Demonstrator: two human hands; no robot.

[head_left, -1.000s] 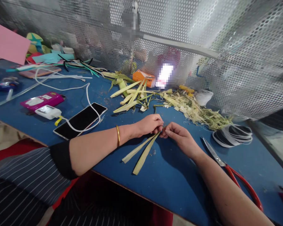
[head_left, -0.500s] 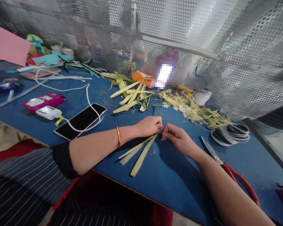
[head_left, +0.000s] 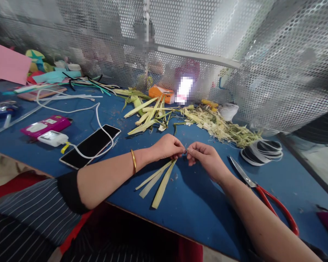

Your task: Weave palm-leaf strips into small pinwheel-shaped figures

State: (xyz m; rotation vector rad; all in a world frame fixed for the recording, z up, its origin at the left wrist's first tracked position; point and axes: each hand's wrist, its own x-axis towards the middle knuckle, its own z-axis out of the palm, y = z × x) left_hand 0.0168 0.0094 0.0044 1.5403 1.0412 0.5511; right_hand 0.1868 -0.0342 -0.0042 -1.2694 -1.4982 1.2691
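Observation:
My left hand point(head_left: 166, 147) and my right hand point(head_left: 205, 158) meet fingertip to fingertip over the blue table point(head_left: 196, 203). Both pinch the top end of several pale green leaf strips point(head_left: 157, 180), which fan out toward me and lie on the table. My left wrist wears a gold bangle point(head_left: 133, 161). The exact spot where the strips join is hidden by my fingers.
Red-handled scissors point(head_left: 262, 191) lie right of my right arm, beside a coil of black and white band point(head_left: 262, 151). More leaves point(head_left: 150, 114) and shredded scraps point(head_left: 224, 127) lie behind. A phone point(head_left: 90, 145) on a white cable, a pink case point(head_left: 46, 124) and a perforated metal screen point(head_left: 262, 54) surround them.
Both hands stay pinched on the strips' top end with small finger movements. The strips have spread a little wider apart, and the view has shifted slightly.

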